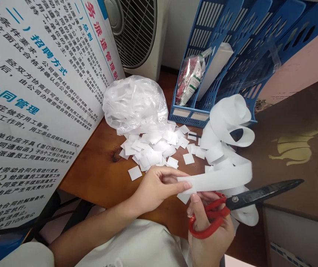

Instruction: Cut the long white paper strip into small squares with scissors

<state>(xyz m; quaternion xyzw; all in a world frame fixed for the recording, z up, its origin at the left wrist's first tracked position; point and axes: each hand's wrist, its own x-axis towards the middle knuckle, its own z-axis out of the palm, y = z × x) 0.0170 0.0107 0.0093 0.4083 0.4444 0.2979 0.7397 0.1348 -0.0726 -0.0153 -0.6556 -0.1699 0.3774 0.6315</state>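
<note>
Between thumb and fingers, my left hand pinches the end of a long white strip, with a small white square just under that end. My right hand is closed around the red handles of a pair of scissors. The dark blades point away to the right and look closed together. My right thumb and fingertips also touch the strip's end near the left thumb. Behind my hands the strip runs on in loose curls. A pile of cut white squares lies on the wooden table.
Behind the squares sits a clear plastic bag of white pieces. A blue file rack holds a red-and-white packet and a white box. A printed board leans at left; a fan stands at the back.
</note>
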